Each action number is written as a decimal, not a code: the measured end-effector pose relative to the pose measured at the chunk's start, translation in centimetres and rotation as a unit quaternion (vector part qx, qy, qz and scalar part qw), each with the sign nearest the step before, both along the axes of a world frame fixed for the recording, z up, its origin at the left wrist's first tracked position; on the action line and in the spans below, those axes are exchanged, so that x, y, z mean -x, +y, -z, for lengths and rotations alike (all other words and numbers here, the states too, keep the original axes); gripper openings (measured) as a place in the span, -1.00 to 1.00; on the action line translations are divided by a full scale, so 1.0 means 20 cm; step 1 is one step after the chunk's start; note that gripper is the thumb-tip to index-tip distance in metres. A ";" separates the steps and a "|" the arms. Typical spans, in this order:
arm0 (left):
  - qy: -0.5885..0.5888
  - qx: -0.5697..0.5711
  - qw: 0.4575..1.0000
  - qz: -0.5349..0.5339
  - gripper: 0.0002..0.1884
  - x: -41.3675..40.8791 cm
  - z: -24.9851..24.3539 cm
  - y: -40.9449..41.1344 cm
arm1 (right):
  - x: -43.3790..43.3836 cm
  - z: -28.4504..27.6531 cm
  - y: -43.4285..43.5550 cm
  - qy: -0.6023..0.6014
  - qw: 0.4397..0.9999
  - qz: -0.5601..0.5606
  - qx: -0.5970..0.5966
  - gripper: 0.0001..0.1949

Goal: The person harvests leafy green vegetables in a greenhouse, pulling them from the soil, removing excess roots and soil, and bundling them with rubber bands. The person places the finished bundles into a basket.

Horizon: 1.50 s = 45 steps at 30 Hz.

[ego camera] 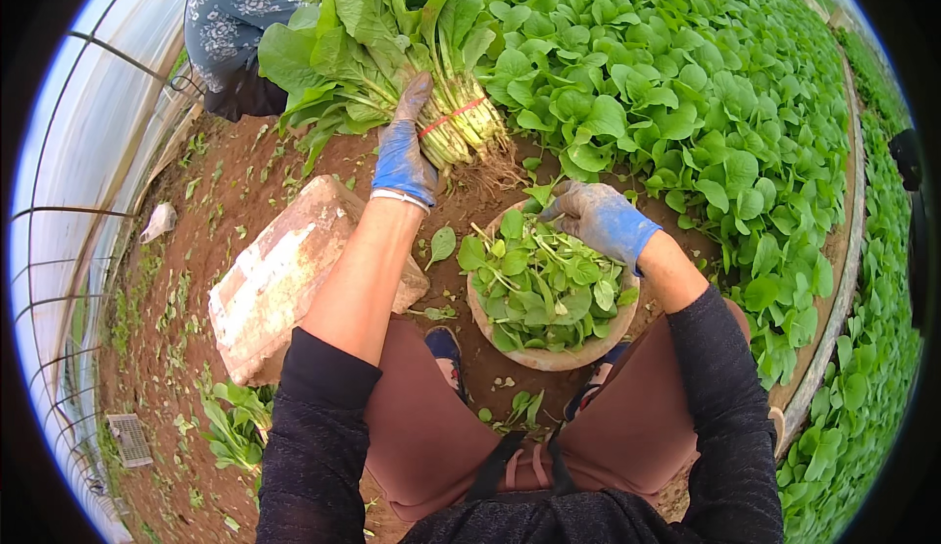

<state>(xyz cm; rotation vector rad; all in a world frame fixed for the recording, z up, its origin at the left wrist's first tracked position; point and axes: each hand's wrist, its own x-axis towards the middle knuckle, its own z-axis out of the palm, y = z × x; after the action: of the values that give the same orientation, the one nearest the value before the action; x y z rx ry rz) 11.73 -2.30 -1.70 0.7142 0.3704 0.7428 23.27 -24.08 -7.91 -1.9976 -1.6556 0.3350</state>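
Observation:
My left hand [408, 148], in a soiled blue coated glove, grips a bundle of leafy greens [448, 114]. A red band circles its pale stems, and soil clings to the roots, which point right and down. Over the far right rim of a round basin [481, 316] is my right hand [599, 217], gloved the same way. Its fingers are curled, with the tips beside a small leaf [540, 195]; whether they pinch it is hidden. Loose leaves and thin stems [548, 287] fill the basin, which stands on the soil between my feet.
A worn pale foam block [283, 272] lies to my left, partly behind my forearm. More cut greens [239, 423] rest on the soil [184, 250] near it. Dense growing greens [662, 88] cover the right side. Another person [239, 22] is at the upper left, by the plastic greenhouse wall [81, 132].

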 end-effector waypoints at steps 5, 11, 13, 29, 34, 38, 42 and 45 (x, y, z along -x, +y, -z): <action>0.011 -0.001 1.000 0.004 -0.58 0.00 0.03 -0.02 | 0.10 -0.31 0.09 0.271 0.937 0.106 -0.192 -0.79; 0.008 -0.033 0.999 0.004 -0.48 -0.03 0.06 -0.12 | 0.20 -0.26 0.17 0.134 0.960 0.109 -0.219 -0.75; 0.037 -0.039 0.999 -0.006 -0.42 -0.05 0.07 -0.11 | 0.21 -0.26 0.19 0.106 0.960 0.104 -0.236 -0.80; -0.006 0.038 0.993 0.114 -0.44 0.03 0.00 -0.12 | 0.09 -0.35 0.16 0.496 0.816 0.126 -0.268 -0.77; -0.100 0.053 0.983 0.142 -0.44 0.10 -0.05 -0.02 | -0.03 -0.37 0.13 0.434 0.826 0.174 -0.314 -0.73; -0.141 0.034 0.978 0.147 -0.37 0.19 -0.15 0.00 | -0.05 -0.31 0.12 0.420 0.855 0.164 -0.255 -0.72; -0.178 0.000 0.978 0.113 -0.33 0.35 -0.25 0.04 | 0.01 -0.37 0.10 0.424 0.853 0.144 -0.268 -0.73; -0.152 -0.023 0.986 0.069 -0.37 0.45 -0.25 0.05 | 0.16 -0.55 0.11 0.412 0.851 0.089 -0.313 -0.76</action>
<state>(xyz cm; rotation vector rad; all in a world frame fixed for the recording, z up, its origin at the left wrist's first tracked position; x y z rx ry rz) 2.76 -1.31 3.40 0.6515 0.0258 0.7169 20.08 -21.87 3.18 -1.2185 -0.8563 0.4309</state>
